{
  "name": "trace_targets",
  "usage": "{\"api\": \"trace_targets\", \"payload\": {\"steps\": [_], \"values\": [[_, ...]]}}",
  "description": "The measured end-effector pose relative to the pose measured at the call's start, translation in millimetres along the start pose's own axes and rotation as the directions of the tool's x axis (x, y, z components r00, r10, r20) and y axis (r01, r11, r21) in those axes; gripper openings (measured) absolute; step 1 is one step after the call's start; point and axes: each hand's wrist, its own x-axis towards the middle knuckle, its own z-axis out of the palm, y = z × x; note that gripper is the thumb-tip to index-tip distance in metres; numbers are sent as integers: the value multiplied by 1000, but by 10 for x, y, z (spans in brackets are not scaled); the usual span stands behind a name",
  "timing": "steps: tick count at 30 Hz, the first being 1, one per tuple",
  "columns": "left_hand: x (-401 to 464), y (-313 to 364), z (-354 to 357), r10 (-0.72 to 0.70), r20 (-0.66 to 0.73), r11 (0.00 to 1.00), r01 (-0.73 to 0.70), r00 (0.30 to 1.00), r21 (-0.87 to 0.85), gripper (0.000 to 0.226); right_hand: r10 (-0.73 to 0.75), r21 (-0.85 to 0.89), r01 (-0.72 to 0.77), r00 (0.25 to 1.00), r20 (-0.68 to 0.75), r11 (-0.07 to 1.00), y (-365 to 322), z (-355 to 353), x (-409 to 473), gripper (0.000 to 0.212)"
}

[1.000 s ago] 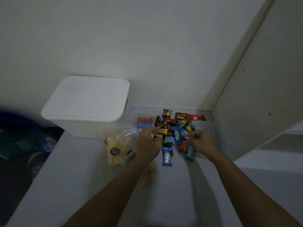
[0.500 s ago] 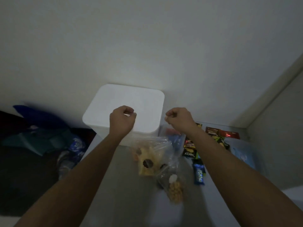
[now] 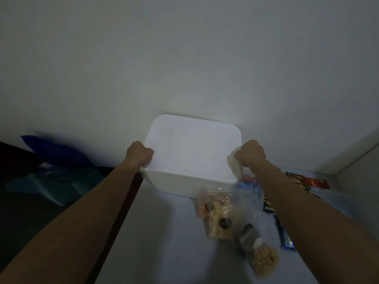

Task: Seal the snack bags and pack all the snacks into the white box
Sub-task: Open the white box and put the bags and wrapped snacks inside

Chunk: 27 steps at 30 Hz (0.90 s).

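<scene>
Head view shows both your hands have left the little snacks and moved up to the white box [image 3: 190, 152]. That means you are about to open it, so packing can begin. The lid [image 3: 194, 140] is on and nothing is inside yet.

Your left hand [image 3: 139, 153] has curled fingers gripping the lid's left edge. Your right hand [image 3: 250, 153] has curled fingers gripping the right edge; the fingertips are hidden under the rim.

Just below your right fingers lie two clear snack bags [image 3: 229, 218] on the table [image 3: 160, 232]. You cannot tell if they are sealed. Small wrapped snacks [image 3: 303, 181] lie further right of those fingers.
</scene>
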Motion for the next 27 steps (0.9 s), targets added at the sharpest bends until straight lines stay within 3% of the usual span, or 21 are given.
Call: {"api": "trace_targets", "payload": {"steps": [2, 5, 12, 16, 20, 23, 27], "values": [[66, -73, -4, 19, 22, 999, -19, 1000, -43, 11, 56, 47, -54, 998, -33, 997, -41, -5, -3, 27], [129, -146, -16, 28, 12, 993, -26, 1000, -113, 17, 96, 133, -85, 992, -78, 988, -113, -54, -2, 26], [92, -106, -200, 90, -55, 941, -103, 994, -323, 9, 38, 276, 8, 986, -161, 961, -314, -300, -219, 28], [29, -75, -402, 48, -136, 896, -103, 990, -433, 24, -11, 410, 22, 1000, -29, 912, -425, -511, -521, 38], [-42, -211, -582, 11, -95, 894, -53, 995, -446, 40, -60, 403, -1, 988, 139, 915, -393, -546, -809, 32], [-130, -371, -619, 68, -118, 909, -111, 991, -401, 43, -49, 397, -16, 987, 153, 918, -325, -431, -975, 22], [-280, -591, -655, 46, -154, 902, -107, 987, -418, 27, -45, 388, -5, 992, 119, 922, -235, -241, -1225, 19]]}}
